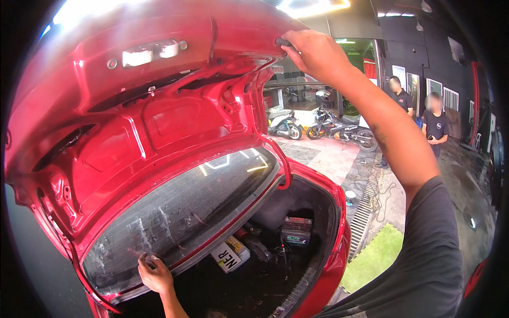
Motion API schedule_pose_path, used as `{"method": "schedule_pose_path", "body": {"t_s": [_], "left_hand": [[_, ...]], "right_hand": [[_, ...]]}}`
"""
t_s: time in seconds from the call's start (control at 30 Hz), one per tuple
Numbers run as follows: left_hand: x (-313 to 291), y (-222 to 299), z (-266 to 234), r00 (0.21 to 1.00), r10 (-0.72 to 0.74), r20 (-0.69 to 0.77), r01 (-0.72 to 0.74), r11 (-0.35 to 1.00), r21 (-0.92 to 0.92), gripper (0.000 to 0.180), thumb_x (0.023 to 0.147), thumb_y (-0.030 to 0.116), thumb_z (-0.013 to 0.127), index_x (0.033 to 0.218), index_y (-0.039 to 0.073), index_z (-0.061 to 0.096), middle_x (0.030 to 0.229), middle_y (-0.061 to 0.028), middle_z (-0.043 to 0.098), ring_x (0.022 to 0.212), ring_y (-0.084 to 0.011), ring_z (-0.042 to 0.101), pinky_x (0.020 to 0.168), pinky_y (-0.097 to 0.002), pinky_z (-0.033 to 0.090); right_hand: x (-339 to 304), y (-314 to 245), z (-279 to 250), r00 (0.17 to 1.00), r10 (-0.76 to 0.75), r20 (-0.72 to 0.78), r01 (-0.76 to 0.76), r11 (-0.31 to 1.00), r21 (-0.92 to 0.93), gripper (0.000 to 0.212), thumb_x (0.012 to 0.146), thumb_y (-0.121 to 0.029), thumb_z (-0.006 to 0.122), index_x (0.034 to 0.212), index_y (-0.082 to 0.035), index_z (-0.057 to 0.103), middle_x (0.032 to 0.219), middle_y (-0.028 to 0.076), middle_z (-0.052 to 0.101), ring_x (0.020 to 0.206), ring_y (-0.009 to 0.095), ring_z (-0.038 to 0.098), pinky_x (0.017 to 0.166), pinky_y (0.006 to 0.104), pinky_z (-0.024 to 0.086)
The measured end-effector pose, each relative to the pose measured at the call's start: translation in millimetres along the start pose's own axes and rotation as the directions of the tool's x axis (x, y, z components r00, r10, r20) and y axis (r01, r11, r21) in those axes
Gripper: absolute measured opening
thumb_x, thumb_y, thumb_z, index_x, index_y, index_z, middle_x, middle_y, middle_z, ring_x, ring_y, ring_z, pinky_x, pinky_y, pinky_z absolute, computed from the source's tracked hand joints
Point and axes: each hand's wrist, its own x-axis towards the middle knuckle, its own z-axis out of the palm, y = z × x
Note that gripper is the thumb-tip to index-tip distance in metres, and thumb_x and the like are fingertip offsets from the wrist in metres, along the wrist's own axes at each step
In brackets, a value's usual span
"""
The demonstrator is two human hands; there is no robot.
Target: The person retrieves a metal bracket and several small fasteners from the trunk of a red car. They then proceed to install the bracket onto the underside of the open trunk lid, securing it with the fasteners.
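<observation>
My right hand is raised to the right edge of the lifted red boot lid. Its fingers close round a small black ribbed rubber stopper at the lid's corner. Low on the left, my left hand hangs over the lower edge of the dusty rear window. Its fingers are curled, with a small dark patch between them that I cannot make out. Below the window lies the open boot of the red car.
In the boot sit a battery and a licence plate. Beyond the car stand parked motorcycles and two people. A drain grate and green mat lie along the car's right side.
</observation>
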Motion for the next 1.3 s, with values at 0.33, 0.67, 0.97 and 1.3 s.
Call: {"method": "schedule_pose_path", "body": {"t_s": [0.33, 0.67, 0.97, 1.3], "left_hand": [[1, 4, 0, 0.999, 0.039, -0.035, -0.039, 0.999, -0.007, 0.026, 0.091, 0.015, 0.068, 0.116, 0.006, 0.066, 0.074, -0.0093, 0.055, 0.071, -0.0309, 0.058, 0.068, -0.0469, 0.045], [1, 1, -1, 0.999, 0.033, -0.025, -0.033, 0.999, 0.002, 0.030, 0.092, 0.016, 0.068, 0.120, 0.006, 0.065, 0.077, -0.0116, 0.058, 0.073, -0.0323, 0.059, 0.069, -0.0471, 0.046], [0, -3, 2, 1.000, 0.015, -0.018, -0.015, 1.000, -0.012, 0.033, 0.092, 0.017, 0.068, 0.123, 0.006, 0.064, 0.076, -0.0097, 0.054, 0.072, -0.0302, 0.057, 0.069, -0.0462, 0.045], [0, 1, 1, 1.000, -0.010, -0.012, 0.009, 1.000, -0.027, 0.034, 0.091, 0.016, 0.068, 0.124, 0.006, 0.064, 0.076, -0.0091, 0.053, 0.072, -0.0297, 0.056, 0.068, -0.0458, 0.045]], "right_hand": [[14, -15, 4, 0.828, 0.492, 0.269, -0.555, 0.789, 0.263, 0.032, 0.103, -0.032, 0.063, 0.103, -0.001, 0.070, 0.071, 0.011, 0.069, 0.061, 0.019, 0.066, 0.059, 0.0347, 0.052], [32, -15, -17, 0.400, 0.491, 0.774, -0.865, -0.076, 0.496, 0.047, 0.107, -0.044, 0.055, 0.103, 0.002, 0.065, 0.073, 0.006, 0.062, 0.057, 0.012, 0.055, 0.055, 0.0284, 0.046], [11, -15, -24, 0.991, -0.077, 0.111, 0.093, 0.985, -0.148, 0.030, 0.102, -0.034, 0.063, 0.115, -0.006, 0.063, 0.088, 0.015, 0.067, 0.082, 0.033, 0.069, 0.072, 0.0440, 0.055], [13, -8, 0, 0.932, 0.237, 0.275, -0.201, 0.968, -0.151, 0.034, 0.105, -0.038, 0.056, 0.106, -0.004, 0.061, 0.082, 0.013, 0.062, 0.076, 0.032, 0.065, 0.070, 0.0447, 0.052]]}}
